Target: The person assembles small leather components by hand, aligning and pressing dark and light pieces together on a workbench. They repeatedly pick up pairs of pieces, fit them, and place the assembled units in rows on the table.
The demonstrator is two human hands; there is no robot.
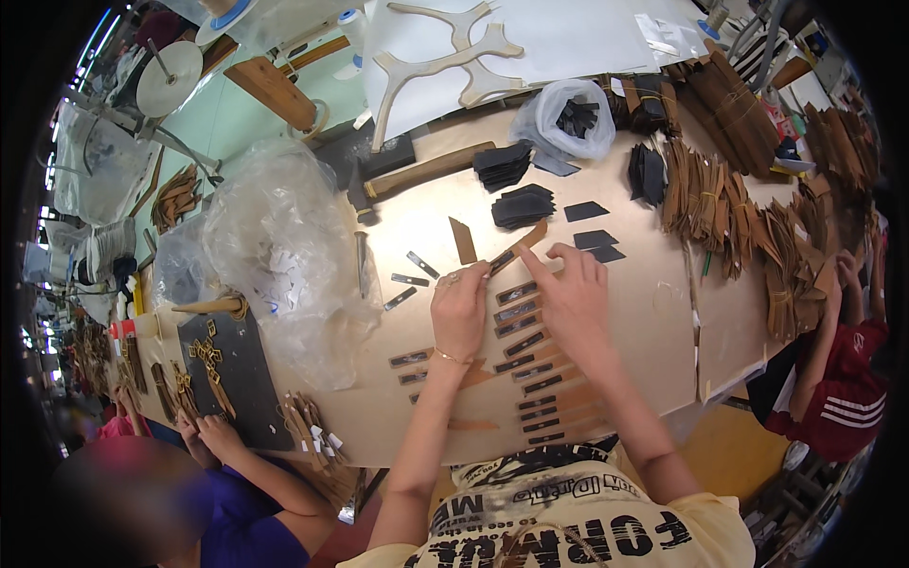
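A brown leather strip (532,237) with a dark metal plate (503,263) on it lies slantwise between my hands. My left hand (458,310) is closed, pinching the strip's near end. On its other side, my right hand (576,301) has its fingers apart, the foremost fingertip touching the strip by the plate; its thumb is hidden. Below the hands, several plated leather strips (517,310) lie in a column, with more plated strips (410,360) under my left forearm. Three loose plates (410,280) rest to the left. A bare brown strip (461,240) lies just beyond my left hand.
Stacks of black pieces (523,206) and a hammer (431,170) lie beyond my hands. A clear plastic bag (294,256) covers the left side; a white bag (565,118) holds dark pieces. Brown leather bundles (710,194) fill the right. Co-workers' hands (216,437) are at lower left.
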